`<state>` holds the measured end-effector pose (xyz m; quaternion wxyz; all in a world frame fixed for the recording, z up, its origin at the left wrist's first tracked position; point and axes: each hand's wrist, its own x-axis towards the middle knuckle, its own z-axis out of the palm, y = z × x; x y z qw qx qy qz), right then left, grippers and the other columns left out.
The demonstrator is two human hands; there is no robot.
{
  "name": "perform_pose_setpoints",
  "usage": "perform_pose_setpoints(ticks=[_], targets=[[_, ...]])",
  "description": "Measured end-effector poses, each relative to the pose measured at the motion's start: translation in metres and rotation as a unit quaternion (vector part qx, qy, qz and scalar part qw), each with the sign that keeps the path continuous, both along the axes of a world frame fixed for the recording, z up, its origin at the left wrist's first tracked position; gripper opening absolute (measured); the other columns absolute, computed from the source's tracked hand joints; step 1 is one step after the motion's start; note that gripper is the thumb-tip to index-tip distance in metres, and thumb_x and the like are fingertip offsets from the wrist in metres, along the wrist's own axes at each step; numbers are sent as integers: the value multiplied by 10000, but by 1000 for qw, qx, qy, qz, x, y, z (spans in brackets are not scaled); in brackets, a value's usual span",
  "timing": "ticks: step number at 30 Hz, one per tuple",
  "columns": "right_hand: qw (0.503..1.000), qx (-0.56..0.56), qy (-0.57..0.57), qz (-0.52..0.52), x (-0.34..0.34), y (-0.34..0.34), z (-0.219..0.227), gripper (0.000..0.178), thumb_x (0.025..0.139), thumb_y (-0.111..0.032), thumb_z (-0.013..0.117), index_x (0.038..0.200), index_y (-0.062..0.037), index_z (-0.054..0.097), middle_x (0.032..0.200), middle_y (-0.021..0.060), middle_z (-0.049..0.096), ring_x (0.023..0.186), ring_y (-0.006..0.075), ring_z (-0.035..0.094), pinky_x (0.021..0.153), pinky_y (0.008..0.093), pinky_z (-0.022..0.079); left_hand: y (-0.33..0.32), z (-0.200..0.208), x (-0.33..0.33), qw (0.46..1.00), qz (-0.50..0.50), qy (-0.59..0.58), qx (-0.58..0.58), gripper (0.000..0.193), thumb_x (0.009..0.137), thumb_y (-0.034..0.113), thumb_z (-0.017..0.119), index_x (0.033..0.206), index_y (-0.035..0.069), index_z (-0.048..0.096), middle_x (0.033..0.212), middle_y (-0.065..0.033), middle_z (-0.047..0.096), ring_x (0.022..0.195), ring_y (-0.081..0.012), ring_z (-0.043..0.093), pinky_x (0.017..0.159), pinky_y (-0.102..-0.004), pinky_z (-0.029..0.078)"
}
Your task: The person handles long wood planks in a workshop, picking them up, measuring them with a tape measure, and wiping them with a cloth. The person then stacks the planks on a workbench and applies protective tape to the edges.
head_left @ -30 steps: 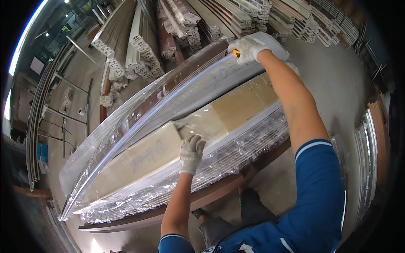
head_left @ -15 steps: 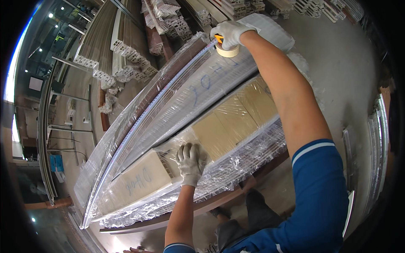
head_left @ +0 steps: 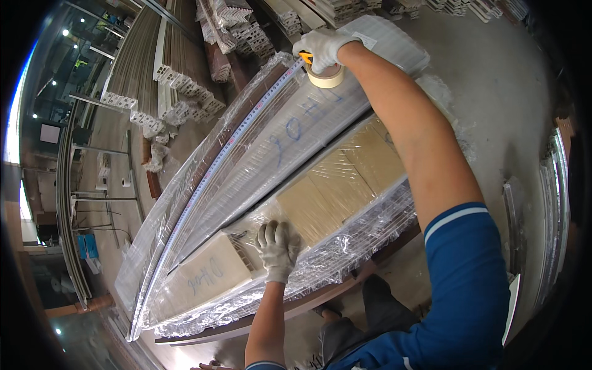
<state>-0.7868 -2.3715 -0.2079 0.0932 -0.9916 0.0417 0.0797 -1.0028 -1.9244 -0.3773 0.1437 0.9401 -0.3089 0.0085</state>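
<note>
My right hand (head_left: 324,48), in a light work glove, is closed around a yellow-and-black tape measure (head_left: 306,57) at the far end of a plastic-wrapped bundle (head_left: 293,126). Its pale blade (head_left: 225,148) runs out along the bundle toward the near left. Just under that hand sits a cream roll of tape (head_left: 325,78). My left hand (head_left: 275,251), gloved as well, rests with fingers extended on film between a wrapped carton (head_left: 213,265) and several tan cartons (head_left: 327,191). Blue handwriting marks the wrap and the near carton.
Stacks of long hollow profiles (head_left: 179,80) lie beyond the bundle. A metal rack (head_left: 102,148) stands at the left, with a blue box (head_left: 87,246) by it. More long profiles (head_left: 552,209) lie along the right. A brown beam (head_left: 296,296) runs in front of my legs.
My view has shifted slightly, so the bundle sits a little differently in the picture. The tape measure blade's markings now face me more plainly. Both hands keep their places on the bundle.
</note>
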Motion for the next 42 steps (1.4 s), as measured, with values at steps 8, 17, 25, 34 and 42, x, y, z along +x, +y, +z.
perform_pose_setpoints(ticks=[8,17,25,34,42], targets=[[988,-3,-85,127,-10,-14,-17,603,761,-147,768,1346,-201,636,1294,121,657,1253,305,592,1071,426,478,-2,4,1,998,14,55,10,493,920,467,607,1292,143,585,1363,-164,515,1314,-392,441,1086,-559,331],[975,61,-37,213,-154,54,22,501,630,-60,738,1122,-37,648,1076,163,669,1019,328,649,927,392,504,44,20,4,633,302,315,-640,501,1058,471,422,1370,102,555,1446,-132,513,1269,-356,535,1046,-524,463],[969,130,99,187,-318,133,27,527,582,-127,766,1080,29,688,988,157,695,917,285,677,836,384,534,278,108,-65,86,296,99,-946,703,1047,609,332,1512,82,354,1508,-180,456,1339,-350,511,1125,-507,455],[935,204,214,196,-454,325,20,481,602,-219,830,1015,3,727,851,117,713,793,190,682,751,334,543,502,72,-214,139,407,8,-903,146,1046,204,582,1059,116,466,754,-64,573,599,-206,570,501,-341,458],[903,252,305,167,-537,462,5,502,623,-229,869,1037,17,727,832,62,702,736,133,638,692,298,529,597,68,-297,130,475,11,-870,40,1054,171,555,1046,144,526,786,-63,573,600,-184,524,492,-322,428]])
